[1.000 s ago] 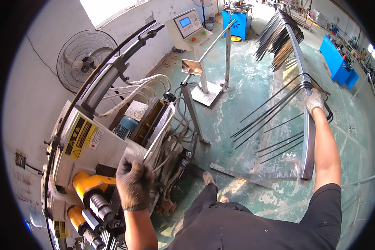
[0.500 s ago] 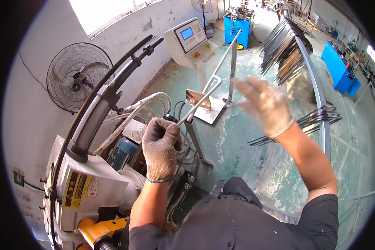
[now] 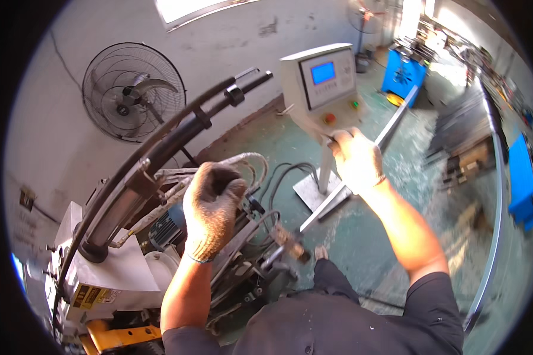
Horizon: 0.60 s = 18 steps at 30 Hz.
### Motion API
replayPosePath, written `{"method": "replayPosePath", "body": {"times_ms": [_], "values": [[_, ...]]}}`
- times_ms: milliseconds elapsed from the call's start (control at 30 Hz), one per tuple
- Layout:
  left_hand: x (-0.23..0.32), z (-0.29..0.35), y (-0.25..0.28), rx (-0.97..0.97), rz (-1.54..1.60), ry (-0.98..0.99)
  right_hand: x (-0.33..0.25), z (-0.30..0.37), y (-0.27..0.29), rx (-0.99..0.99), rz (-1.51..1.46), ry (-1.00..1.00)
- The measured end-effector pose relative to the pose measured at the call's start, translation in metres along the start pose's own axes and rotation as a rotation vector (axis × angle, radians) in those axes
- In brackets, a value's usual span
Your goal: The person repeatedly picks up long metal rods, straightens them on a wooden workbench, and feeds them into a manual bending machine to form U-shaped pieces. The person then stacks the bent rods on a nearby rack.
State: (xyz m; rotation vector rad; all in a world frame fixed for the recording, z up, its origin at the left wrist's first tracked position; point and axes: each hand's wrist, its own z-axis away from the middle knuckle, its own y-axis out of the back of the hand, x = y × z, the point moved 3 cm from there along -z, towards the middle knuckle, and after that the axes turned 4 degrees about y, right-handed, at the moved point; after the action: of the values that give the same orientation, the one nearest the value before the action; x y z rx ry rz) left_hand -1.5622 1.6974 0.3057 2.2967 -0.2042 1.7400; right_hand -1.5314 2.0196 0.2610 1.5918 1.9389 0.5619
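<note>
My left hand (image 3: 210, 204), in a worn knit glove, is raised beside the machine's hoses. Its fingers are curled round toward the thumb; whatever they hold does not show. My right hand (image 3: 356, 158), also gloved, is in front of the control console (image 3: 318, 77), its fingers bent and pressed together. Something small and dark shows at its fingertips, too unclear to name. The console has a lit blue screen, a red button and a green one. Below my right hand a long metal rail (image 3: 326, 206) slants away from me.
At left stands a machine with a pale housing (image 3: 115, 248), a long dark arm (image 3: 177, 133) and a blue motor (image 3: 167, 228). A fan (image 3: 133, 94) hangs by the wall. Dark rods (image 3: 459, 127) hang from a rack at right, near blue machines (image 3: 524, 177). Cables lie on the floor.
My right hand has come leftward from beside the rod rack to the console, its fingers closing. The bent metal rod that was in my left hand no longer shows. The whole view has turned.
</note>
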Motion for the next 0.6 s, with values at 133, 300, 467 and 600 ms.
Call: {"method": "replayPosePath", "body": {"times_ms": [133,300,467,600], "values": [[-0.04,-0.089,0.031,0.39,-0.249,-0.161,0.049,-0.059,-0.077,-0.072,-1.081,-0.736],[-0.052,-0.136,0.053,0.53,-0.622,-0.177,0.025,-0.14,-0.15,-0.19,-1.522,-0.676],[-0.067,-0.18,0.068,0.579,-0.905,-0.269,0.002,-0.191,-0.19,-0.288,-1.566,-0.613],[-0.06,-0.223,0.072,0.489,-1.15,-0.464,-0.005,-0.205,-0.218,-0.33,-1.519,-0.682]]}}
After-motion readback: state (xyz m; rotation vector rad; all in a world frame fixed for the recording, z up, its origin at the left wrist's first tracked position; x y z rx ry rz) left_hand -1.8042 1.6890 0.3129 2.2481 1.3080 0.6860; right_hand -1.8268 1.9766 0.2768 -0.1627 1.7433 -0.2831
